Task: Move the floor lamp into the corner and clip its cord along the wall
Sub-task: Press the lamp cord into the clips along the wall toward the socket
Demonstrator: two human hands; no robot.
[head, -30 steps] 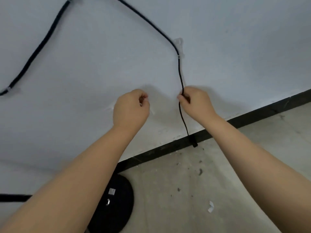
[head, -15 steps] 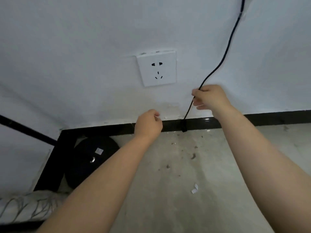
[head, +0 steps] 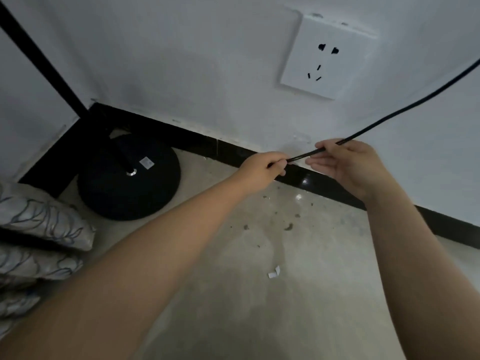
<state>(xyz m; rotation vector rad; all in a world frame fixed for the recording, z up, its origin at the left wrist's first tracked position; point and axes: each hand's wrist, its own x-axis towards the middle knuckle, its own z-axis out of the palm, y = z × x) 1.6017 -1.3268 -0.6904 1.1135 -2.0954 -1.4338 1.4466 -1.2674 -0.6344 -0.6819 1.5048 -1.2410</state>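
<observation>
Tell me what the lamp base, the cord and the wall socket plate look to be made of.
Lamp base: probably painted metal; matte black dome, chrome collar at the pole.
Cord: smooth black sheath with a slight sheen, likely rubber or PVC; it curves between wall and hands.
Socket plate: glossy white moulded plastic, by its even surface.

White wall point(head: 207, 61), black skirting point(head: 228, 149), concrete floor point(head: 298, 307).

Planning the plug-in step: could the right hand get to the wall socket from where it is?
Probably yes: the right hand grips the cord just below the wall socket, with bare wall between them.
</observation>
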